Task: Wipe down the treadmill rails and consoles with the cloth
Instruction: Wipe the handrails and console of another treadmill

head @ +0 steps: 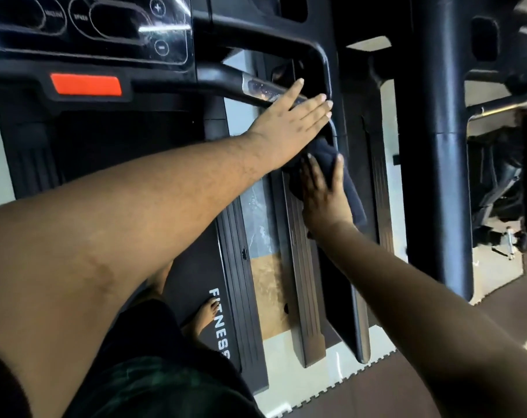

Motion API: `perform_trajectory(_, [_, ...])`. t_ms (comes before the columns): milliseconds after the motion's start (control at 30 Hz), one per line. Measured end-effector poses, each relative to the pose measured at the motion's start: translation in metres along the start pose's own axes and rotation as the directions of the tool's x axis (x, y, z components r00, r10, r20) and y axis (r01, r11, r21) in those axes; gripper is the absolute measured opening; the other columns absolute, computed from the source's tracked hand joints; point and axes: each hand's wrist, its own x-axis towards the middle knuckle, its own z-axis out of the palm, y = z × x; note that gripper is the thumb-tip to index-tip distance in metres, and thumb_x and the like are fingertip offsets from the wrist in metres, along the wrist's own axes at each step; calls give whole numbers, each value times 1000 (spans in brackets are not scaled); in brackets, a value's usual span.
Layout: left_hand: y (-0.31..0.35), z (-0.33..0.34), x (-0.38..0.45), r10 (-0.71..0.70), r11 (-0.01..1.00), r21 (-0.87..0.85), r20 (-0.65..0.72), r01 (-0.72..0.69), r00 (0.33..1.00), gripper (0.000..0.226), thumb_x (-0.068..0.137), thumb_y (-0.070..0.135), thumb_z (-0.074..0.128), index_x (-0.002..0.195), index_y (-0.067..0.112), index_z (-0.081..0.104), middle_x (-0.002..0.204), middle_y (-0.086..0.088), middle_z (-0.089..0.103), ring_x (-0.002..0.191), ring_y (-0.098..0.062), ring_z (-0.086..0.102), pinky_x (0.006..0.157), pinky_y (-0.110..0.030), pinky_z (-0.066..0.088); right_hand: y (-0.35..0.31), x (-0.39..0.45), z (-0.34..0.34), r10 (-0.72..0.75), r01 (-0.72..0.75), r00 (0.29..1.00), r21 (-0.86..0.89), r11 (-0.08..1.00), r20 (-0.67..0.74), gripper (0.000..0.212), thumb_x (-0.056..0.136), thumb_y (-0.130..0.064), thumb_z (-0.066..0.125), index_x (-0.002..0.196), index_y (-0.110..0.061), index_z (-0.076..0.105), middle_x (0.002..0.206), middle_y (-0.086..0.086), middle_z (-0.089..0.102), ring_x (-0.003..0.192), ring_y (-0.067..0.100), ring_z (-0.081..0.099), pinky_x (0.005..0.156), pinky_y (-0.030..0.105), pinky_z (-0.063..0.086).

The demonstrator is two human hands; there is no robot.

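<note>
Pressing the dark cloth (325,164) to the rail (331,128), right hand (324,197) clenches it; left hand (289,122) lies flat, released.

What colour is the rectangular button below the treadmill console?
The rectangular button is bright orange-red, seen clearly in the head view.
</note>
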Motion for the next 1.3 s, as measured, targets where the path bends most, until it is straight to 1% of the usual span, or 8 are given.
perform_trajectory(167, [-7, 0, -7, 4, 1000, 5, 12, -4, 1000, 78, 103, 23, 42, 163, 7, -6, 173, -11, -7, 160, -27, -2, 125, -61, 0, -14, 8, 1, -15, 19, 999, -98, 995, 44, 74, 106, -44, 31, 164, -7, 5, 171, 22, -2, 157, 43, -8, 115, 76, -14])
perform_trajectory(333, [-11, -9, -7, 15, 1000, -24, 13, -14, 1000, 73, 104, 20, 38, 163, 7, -3, 173, -12, -7, 160, -28, -1, 126, -62, 5, -14, -93, 47, 115, -30, 976, 409, 912, -185, 65, 92, -26, 42, 155, -11, 44, 166, 11, 33, 155, 29, 17, 118, 75, -1])
perform_trajectory(500, [4, -1, -3, -30, 999, 34, 0, 30, 1000, 76, 102, 23, 42, 163, 5, -1, 173, -14, -3, 160, -30, -1, 122, -71, 4, 3, -64, 44, 351, -200, 936, 769, 608, -34, 91, 91, -45, 55, 164, -37, 2, 172, 0, -15, 159, 30, -10, 116, 73, 20])
perform_trajectory(600, [17, 1, -4, -10, 999, 38, -28, 11, 1000, 80, 99, 20, 47, 163, 5, 1, 173, -15, -5, 160, -31, -4, 118, -77, 0, 9, -28, 32, 453, -201, 889, 839, 506, -60, 93, 92, -32, 63, 164, -38, 3, 172, 1, -13, 159, 33, -5, 116, 67, 31])
perform_trajectory(833, [38, 6, -14, 93, 989, -110, -50, -98, 994, 90, 91, -3, 45, 163, 9, -8, 172, -13, -9, 160, -28, -6, 117, -76, 3, -42, -108, 61, 197, -165, 980, 435, 885, -30, 78, 100, -34, 48, 164, -17, 7, 171, 7, -20, 151, 38, -27, 110, 83, -7])
perform_trajectory(1067, [50, 20, -28, 77, 982, -170, -53, -85, 996, 102, 87, -6, 53, 162, 13, -14, 172, -13, -15, 160, -28, -6, 119, -75, 2, -56, -35, 33, -69, 76, 987, -45, 996, 143, 65, 107, -34, 33, 162, -1, 17, 169, 28, -2, 153, 52, -15, 99, 85, -24])
perform_trajectory(1200, [61, 4, -40, 94, 975, -197, -35, -99, 995, 101, 89, -7, 51, 162, 16, -15, 172, -12, -15, 160, -27, -7, 119, -74, 1, -44, -108, 56, 136, -44, 974, 436, 899, -183, 64, 102, -25, 43, 162, -14, 26, 172, 11, 11, 160, 30, 0, 115, 76, -8])
perform_trajectory(1300, [71, -14, -36, 93, 966, -241, -12, -93, 996, 99, 89, -8, 48, 163, 17, -14, 172, -11, -15, 160, -26, -8, 119, -73, -2, -46, -158, 81, 323, -204, 945, 685, 700, -48, 81, 95, -35, 54, 165, -32, 13, 174, -2, -2, 160, 27, -5, 117, 73, 9])
